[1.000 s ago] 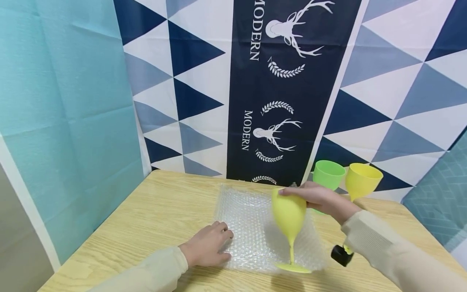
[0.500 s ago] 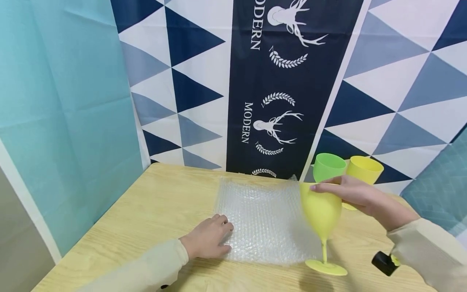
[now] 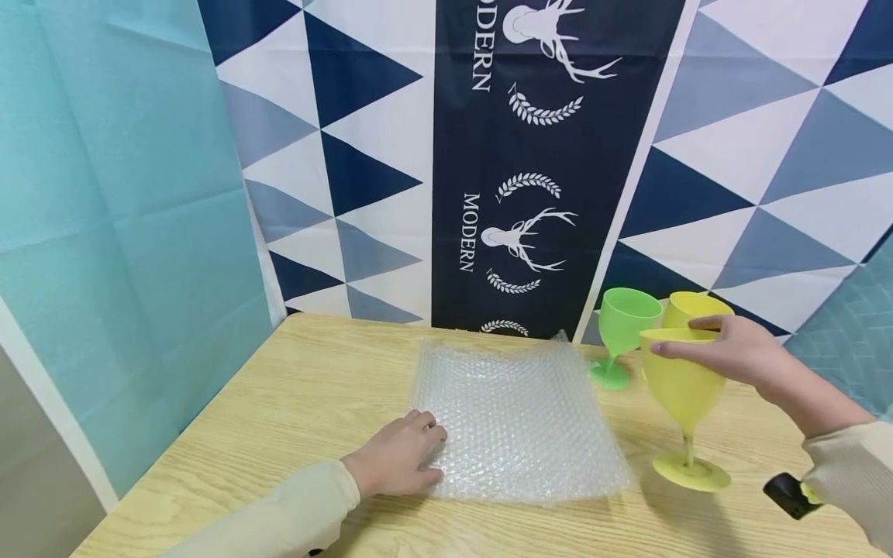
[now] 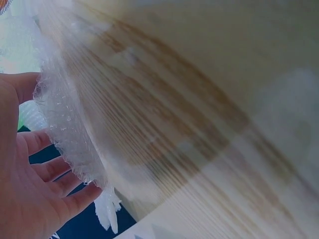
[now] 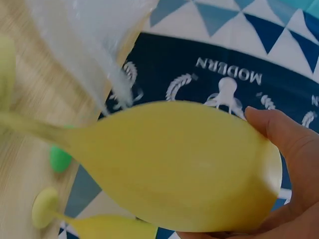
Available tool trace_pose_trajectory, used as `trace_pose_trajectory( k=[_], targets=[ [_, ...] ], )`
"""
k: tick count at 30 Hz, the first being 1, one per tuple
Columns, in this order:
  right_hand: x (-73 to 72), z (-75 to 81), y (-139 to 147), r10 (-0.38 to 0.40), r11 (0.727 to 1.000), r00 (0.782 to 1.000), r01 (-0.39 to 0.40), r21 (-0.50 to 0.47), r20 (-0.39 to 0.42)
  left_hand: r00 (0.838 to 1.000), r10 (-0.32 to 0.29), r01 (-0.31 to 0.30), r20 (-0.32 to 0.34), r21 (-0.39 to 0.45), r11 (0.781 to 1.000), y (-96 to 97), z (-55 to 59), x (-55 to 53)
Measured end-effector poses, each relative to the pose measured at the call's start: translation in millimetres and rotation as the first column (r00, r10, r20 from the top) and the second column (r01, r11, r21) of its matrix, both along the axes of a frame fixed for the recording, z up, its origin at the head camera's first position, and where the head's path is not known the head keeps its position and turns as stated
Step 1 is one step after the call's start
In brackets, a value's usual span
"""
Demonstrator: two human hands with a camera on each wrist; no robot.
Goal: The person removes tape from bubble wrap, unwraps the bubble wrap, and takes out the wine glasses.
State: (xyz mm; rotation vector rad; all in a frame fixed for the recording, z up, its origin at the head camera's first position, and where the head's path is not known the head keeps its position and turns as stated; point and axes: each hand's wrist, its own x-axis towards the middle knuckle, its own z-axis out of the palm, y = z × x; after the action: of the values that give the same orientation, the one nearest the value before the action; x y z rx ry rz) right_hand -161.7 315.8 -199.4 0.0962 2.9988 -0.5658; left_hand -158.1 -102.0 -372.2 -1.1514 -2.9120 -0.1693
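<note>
My right hand grips a yellow plastic goblet around its rim, thumb on the near side. The goblet is upright, its round foot low over the table's right part. In the right wrist view the bowl lies across the middle, held between thumb and fingers. A sheet of bubble wrap lies flat on the table. My left hand rests at its left edge. Seen from the left wrist, relaxed, spread fingers touch the border of the wrap.
A green goblet stands at the back right, with a second yellow goblet beside it, partly hidden by the held one. Behind the wooden table hangs a patterned cloth; a teal cloth hangs at the left.
My right hand has carried the yellow goblet rightward, from over the bubble wrap to beyond its right edge. The left hand has stayed at the wrap's left edge.
</note>
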Motion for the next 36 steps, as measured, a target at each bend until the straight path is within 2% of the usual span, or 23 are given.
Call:
trace_pose_trajectory(
  k=[6, 11, 17, 23, 29, 36],
  targets=[
    [-3.6, -12.8, 17.9, -0.084, 0.996, 0.993, 0.083, -0.012, -0.089, 1.000, -0.006, 0.006, 0.004, 0.002, 1.000, 0.7, 2.0, 1.4],
    [-5.6, -28.7, 25.0, -0.150, 0.989, 0.970, 0.147, -0.030, -0.193, 1.000, -0.005, 0.005, 0.012, -0.004, 1.000, 1.5, 1.8, 2.6],
    [-11.3, -47.9, 29.3, -0.189, 0.982, 0.942, 0.175, -0.075, -0.276, 1.000, -0.002, 0.002, -0.008, -0.018, 1.000, 2.0, 0.0, 2.9],
    [-18.0, -62.2, 30.6, -0.194, 0.981, 0.912, 0.179, -0.076, -0.360, 1.000, -0.005, 0.005, 0.017, 0.003, 1.000, 3.7, 2.3, 5.1],
    [-23.9, -69.7, 28.5, -0.184, 0.983, 0.898, 0.167, -0.077, -0.399, 1.000, 0.009, -0.010, 0.026, 0.014, 1.000, 4.5, 2.8, 7.4],
    [-27.3, -75.1, 28.9, -0.227, 0.973, 0.888, 0.189, -0.132, -0.400, 1.000, 0.019, -0.019, 0.004, 0.014, 1.000, 3.7, 2.0, 6.5]
  ],
)
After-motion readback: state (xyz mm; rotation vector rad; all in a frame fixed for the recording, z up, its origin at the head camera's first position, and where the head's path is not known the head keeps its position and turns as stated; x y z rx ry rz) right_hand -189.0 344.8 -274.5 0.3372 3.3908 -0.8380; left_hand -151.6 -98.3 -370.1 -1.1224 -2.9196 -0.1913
